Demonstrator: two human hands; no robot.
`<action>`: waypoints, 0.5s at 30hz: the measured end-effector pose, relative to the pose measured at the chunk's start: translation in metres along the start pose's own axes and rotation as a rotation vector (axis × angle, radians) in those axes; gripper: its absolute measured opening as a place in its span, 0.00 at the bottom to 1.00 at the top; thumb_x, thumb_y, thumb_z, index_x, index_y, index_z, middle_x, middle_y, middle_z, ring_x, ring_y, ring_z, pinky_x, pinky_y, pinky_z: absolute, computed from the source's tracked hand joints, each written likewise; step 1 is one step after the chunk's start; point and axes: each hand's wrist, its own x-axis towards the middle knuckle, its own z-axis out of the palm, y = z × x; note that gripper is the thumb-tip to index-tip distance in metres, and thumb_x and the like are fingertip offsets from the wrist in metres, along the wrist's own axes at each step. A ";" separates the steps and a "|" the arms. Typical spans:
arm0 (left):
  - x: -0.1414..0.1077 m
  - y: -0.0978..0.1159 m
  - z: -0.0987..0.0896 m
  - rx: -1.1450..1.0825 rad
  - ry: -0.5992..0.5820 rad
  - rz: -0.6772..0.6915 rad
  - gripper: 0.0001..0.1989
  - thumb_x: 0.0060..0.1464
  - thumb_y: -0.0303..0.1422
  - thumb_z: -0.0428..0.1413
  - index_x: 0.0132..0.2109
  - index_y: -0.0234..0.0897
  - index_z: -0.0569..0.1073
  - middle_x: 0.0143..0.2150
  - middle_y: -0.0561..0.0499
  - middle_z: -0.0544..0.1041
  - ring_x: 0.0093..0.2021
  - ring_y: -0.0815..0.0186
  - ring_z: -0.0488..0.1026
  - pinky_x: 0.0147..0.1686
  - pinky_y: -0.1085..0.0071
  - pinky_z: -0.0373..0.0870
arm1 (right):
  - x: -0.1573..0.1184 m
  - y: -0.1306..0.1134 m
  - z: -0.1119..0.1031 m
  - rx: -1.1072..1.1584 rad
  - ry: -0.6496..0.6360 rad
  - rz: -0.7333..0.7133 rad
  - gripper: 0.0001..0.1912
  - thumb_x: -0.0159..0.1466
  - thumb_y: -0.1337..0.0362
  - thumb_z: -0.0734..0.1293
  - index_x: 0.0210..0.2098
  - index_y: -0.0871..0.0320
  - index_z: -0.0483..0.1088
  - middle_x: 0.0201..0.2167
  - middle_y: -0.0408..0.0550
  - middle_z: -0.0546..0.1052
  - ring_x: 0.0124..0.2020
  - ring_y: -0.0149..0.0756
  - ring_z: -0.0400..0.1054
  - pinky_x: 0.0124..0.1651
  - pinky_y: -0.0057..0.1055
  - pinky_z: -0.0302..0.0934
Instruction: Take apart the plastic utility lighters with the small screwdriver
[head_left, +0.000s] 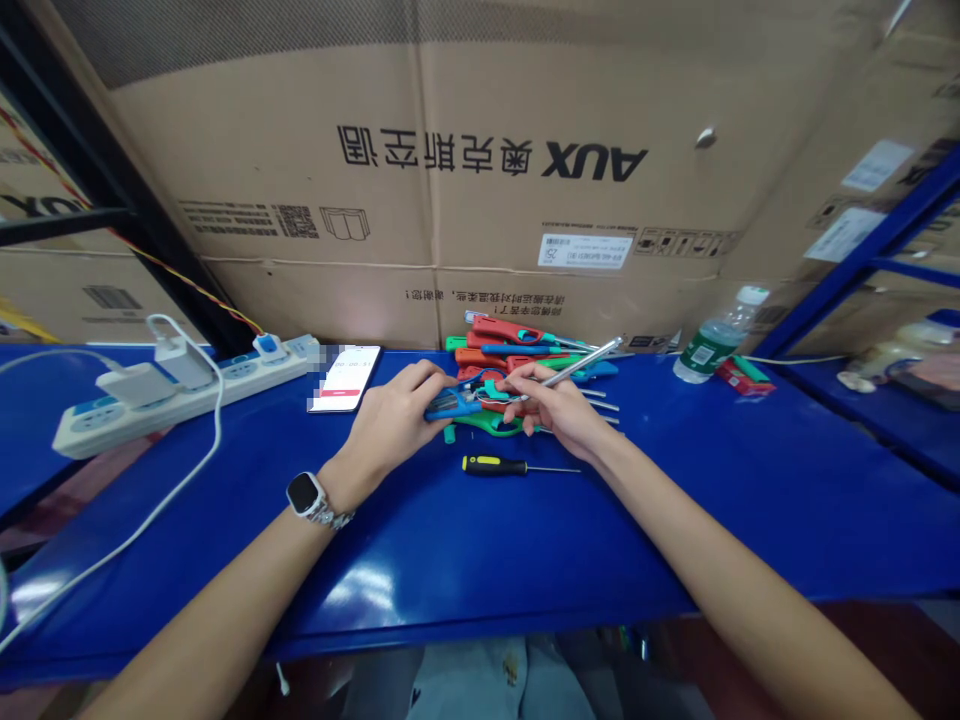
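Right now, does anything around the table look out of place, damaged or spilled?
Yes: the carton behind the table has its lettering upside down, so it seems inverted. The blue casing in the left hand looks open, its inside showing. I see no spill.

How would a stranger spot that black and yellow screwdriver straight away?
Start with the glossy blue tabletop and find the heap of red, green and blue plastic gadgets near its back edge. Just in front lies the black and yellow screwdriver, its thin metal shaft pointing right. Unlike the heaped gadgets, it lies alone.
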 end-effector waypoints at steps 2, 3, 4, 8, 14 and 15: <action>0.001 0.000 0.000 -0.004 0.005 -0.007 0.15 0.57 0.29 0.63 0.51 0.39 0.74 0.48 0.47 0.78 0.45 0.58 0.78 0.32 0.69 0.73 | 0.001 -0.001 0.001 -0.036 -0.013 0.001 0.16 0.58 0.54 0.75 0.36 0.55 0.69 0.34 0.45 0.81 0.31 0.36 0.80 0.19 0.21 0.64; 0.001 0.000 0.000 -0.010 0.009 -0.011 0.15 0.57 0.28 0.63 0.51 0.39 0.74 0.48 0.47 0.79 0.45 0.58 0.78 0.32 0.69 0.73 | 0.001 -0.001 0.001 -0.058 -0.025 0.000 0.16 0.57 0.54 0.76 0.36 0.55 0.70 0.31 0.44 0.81 0.32 0.38 0.80 0.20 0.22 0.65; 0.001 0.000 0.001 -0.016 0.014 -0.014 0.16 0.57 0.28 0.64 0.51 0.39 0.74 0.48 0.47 0.79 0.44 0.59 0.78 0.32 0.70 0.73 | 0.002 -0.001 0.002 -0.079 -0.038 -0.002 0.16 0.57 0.54 0.76 0.36 0.55 0.70 0.28 0.44 0.80 0.33 0.40 0.80 0.20 0.22 0.66; 0.001 0.001 0.003 -0.045 0.043 -0.025 0.16 0.56 0.29 0.65 0.51 0.39 0.74 0.48 0.48 0.79 0.44 0.59 0.78 0.32 0.70 0.73 | 0.007 0.004 0.006 -0.096 0.014 -0.047 0.14 0.54 0.56 0.77 0.33 0.56 0.73 0.27 0.47 0.81 0.34 0.41 0.80 0.25 0.27 0.71; 0.000 0.000 0.005 -0.050 0.042 -0.075 0.15 0.57 0.33 0.65 0.51 0.39 0.75 0.47 0.49 0.79 0.44 0.60 0.78 0.33 0.69 0.73 | 0.015 0.008 0.010 -0.017 0.130 -0.107 0.15 0.50 0.58 0.79 0.30 0.57 0.73 0.26 0.45 0.80 0.33 0.41 0.80 0.27 0.30 0.74; 0.000 0.000 0.005 -0.047 0.038 -0.085 0.15 0.58 0.34 0.65 0.51 0.39 0.75 0.47 0.49 0.79 0.44 0.60 0.78 0.33 0.69 0.73 | 0.015 0.008 0.010 -0.004 0.129 -0.102 0.15 0.50 0.58 0.80 0.30 0.57 0.73 0.26 0.45 0.80 0.34 0.40 0.80 0.28 0.30 0.75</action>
